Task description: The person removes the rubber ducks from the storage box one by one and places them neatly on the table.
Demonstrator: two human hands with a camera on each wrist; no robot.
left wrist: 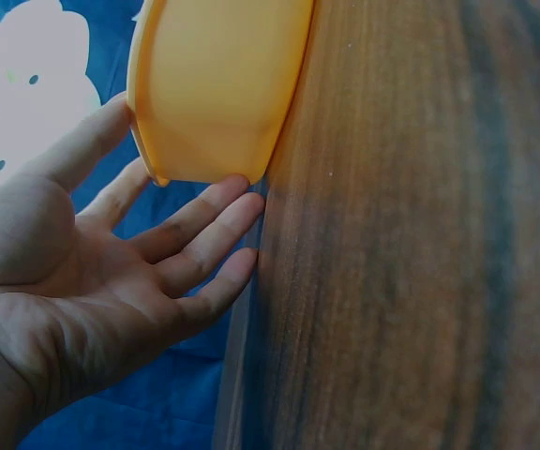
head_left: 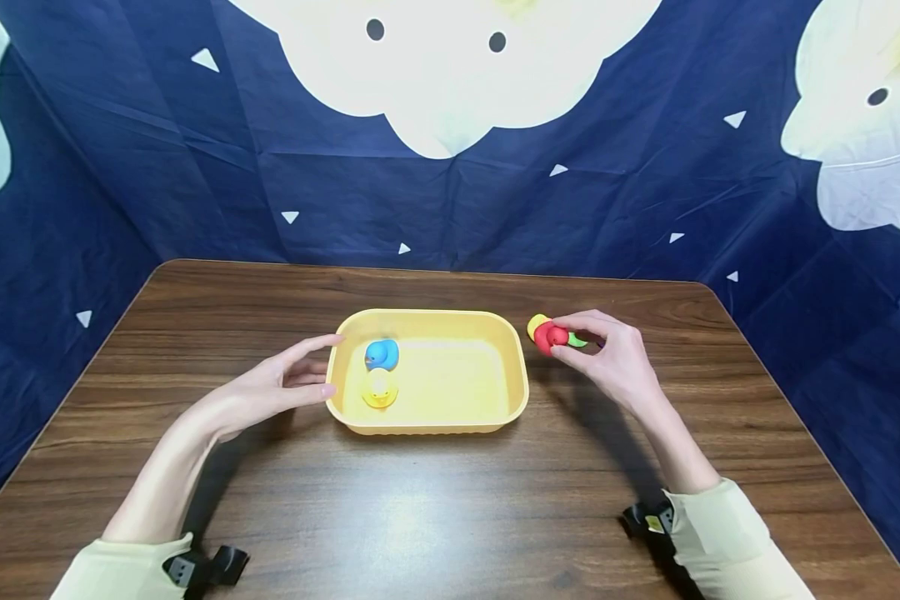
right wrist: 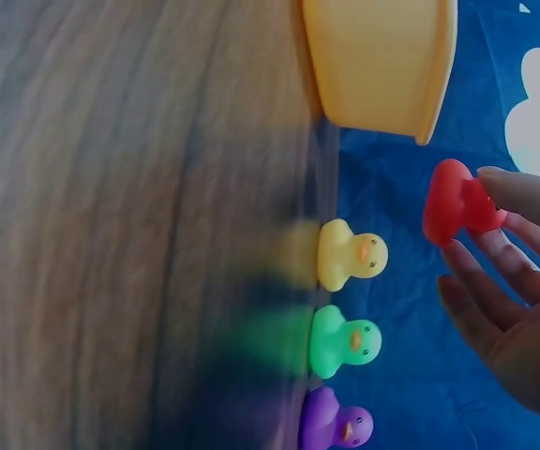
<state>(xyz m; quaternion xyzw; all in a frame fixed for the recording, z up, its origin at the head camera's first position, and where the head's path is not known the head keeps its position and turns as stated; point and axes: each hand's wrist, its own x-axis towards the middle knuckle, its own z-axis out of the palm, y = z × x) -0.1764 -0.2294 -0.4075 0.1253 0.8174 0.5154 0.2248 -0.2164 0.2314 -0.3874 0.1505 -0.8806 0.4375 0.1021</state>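
Note:
Between thumb and fingers, my right hand (head_left: 607, 350) pinches a red rubber duck (right wrist: 451, 202), lifted off the table just right of the yellow bin (head_left: 427, 431). My left hand (head_left: 270, 387) touches the bin's left end, with the thumb and fingertips against its rim and wall and the fingers fairly straight. Inside the bin, at its left side, sit a blue rubber duck (head_left: 382, 354) and a yellow rubber duck (head_left: 379, 389). A second yellow duck (right wrist: 350, 255), a green duck (right wrist: 343, 341) and a purple duck (right wrist: 336, 420) stand in a row on the table under my right hand.
The wooden table (head_left: 435, 508) has a rounded far edge, and a dark blue cloth (head_left: 450, 208) with white cloud shapes hangs behind it. Black straps with small devices (head_left: 206, 568) sit on both sleeves.

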